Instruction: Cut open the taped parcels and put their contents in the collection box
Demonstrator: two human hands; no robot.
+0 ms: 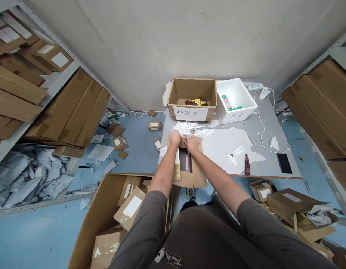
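On the far left, a metal shelf (pixel 58 87) carries brown boxes (pixel 53 112), with grey plastic parcels (pixel 35 177) heaped on its lower level. Blue floor (pixel 138 144) runs between it and the counter (pixel 271 125), with small cartons scattered there. A large open carton (pixel 91 209) full of boxes stands beside the counter's near left corner, its rim close to the left forearm.

The left hand (pixel 175 138) has its fingers curled closed at the far left edge of a cardboard box (pixel 199 173), beside the crumpled white scraps (pixel 184 127). The box lies at the counter's left end, its near end reaching past the front edge; its open gap shows a dark interior with pinkish stripes. The right hand (pixel 192 144) lies palm down on the box's far end, fingers partly spread and pressing on the cardboard rather than gripped around it.

Behind the hands, a labelled carton (pixel 192 114) and a white foam box (pixel 236 117) stand side by side. Flat white paper (pixel 218 144) gives the right hand low, open room to its right, as far as a red and black cutter (pixel 247 165) near the front edge. Farther right, a white cable (pixel 263 130) curves down towards a black phone (pixel 284 163) by the counter's right corner.
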